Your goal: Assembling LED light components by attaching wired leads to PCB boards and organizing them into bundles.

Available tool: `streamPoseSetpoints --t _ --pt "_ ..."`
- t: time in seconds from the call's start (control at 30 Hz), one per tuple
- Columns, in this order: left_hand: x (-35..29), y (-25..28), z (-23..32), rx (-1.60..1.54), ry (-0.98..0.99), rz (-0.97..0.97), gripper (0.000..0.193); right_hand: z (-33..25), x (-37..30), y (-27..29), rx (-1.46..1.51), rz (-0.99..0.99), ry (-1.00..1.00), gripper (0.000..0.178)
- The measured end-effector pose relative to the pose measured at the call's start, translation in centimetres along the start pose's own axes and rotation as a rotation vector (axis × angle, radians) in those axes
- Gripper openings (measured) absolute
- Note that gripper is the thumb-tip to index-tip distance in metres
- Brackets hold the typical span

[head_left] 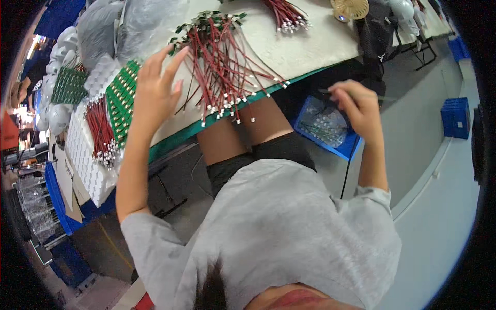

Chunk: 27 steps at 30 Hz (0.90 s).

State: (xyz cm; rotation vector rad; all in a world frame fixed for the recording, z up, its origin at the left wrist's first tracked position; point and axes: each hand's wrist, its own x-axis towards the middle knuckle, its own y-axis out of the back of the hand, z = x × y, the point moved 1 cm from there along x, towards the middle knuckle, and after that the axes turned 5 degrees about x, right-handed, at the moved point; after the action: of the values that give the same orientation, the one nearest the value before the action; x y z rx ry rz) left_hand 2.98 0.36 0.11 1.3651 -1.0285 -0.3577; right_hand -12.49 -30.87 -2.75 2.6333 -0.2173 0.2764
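Note:
My left hand (156, 88) is raised over the table with its fingers apart and nothing visible in it. It is next to a pile of dark red wire leads (209, 67), which have small white plugs at their near ends and small green boards at the far end. The plugs reach the table's front edge. Out to the right, past the table edge, my right hand (361, 106) is closed in a pinch. A thin, dark sliver shows at its fingertips, too small to name. Below that hand is a blue bin (337, 150) holding clear bags and green parts.
Green circuit panels (121, 101) and a bundle of red leads (102, 126) lie on white foam trays (85, 150) at the left. Grey plastic bags (101, 31) stand behind. Another lead bundle (287, 15), a small yellowish fan (350, 9) and a black bag (376, 33) are at the far side.

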Motion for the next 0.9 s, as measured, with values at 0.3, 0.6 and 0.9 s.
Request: streamPoseSetpoints --t 0.3,0.6,0.9 --pt "1.7 -3.6 0.4 0.104 -0.203 -0.125 0.061 8.4 -6.4 -0.3 -0.226 -0.103 -0.585 0.037" --pt "6.5 -6.5 4.0 0.174 -0.639 -0.17 0.052 2.1 4.4 -9.9 -0.505 0.02 0.198 0.055" --pt "4.3 -1.6 1.4 0.136 -0.474 -0.491 0.075 -2.3 4.4 -13.9 -0.206 -0.029 0.255 0.052"
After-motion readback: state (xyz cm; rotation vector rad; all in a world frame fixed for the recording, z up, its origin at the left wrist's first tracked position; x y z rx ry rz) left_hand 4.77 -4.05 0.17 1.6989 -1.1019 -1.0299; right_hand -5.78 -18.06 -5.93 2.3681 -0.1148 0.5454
